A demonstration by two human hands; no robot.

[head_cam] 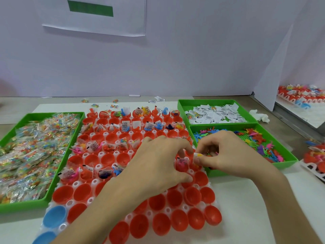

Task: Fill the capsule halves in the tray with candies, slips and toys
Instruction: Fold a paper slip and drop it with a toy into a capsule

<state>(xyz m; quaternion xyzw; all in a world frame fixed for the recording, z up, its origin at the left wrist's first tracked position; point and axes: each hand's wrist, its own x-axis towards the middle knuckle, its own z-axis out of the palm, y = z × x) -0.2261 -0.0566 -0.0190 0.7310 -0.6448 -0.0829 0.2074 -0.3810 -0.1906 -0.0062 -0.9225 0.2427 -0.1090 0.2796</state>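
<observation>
Capsule halves (174, 198): red, seated open side up in the white tray (95, 182) at the centre of the surface (246, 199). Two blue halves (54, 216) sat at the tray's near left corner. Far rows mostly held slips, toys and candy packets; the near rows were bare.

Half being worked (182, 163): right-hand side of the tray, mid depth, with a pink toy and a slip inside.

Left hand (158, 161): I logged it lying across the tray, fingers (182, 153) curled, one tip down into that half and the thumb beside it on the near side. I could not tell whether it gripped the half.

Right hand (226, 154): thumb and forefinger pinched together on a small white-and-yellow piece (197, 154) just right of that half. I could not tell what the piece was.

Left of the tray: green bin (22, 206) heaped with candy packets (35, 152).

Right of the tray: far green bin (202, 101) with printed slips (216, 114); near green bin (246, 170) with coloured toys (263, 140), touching the far one.

Behind the tray: a few loose candy packets (114, 104) and slips (158, 99). A crumpled tissue (260, 116) lay beside the slip bin. Another tray of red halves (302, 97) stood at far right.
</observation>
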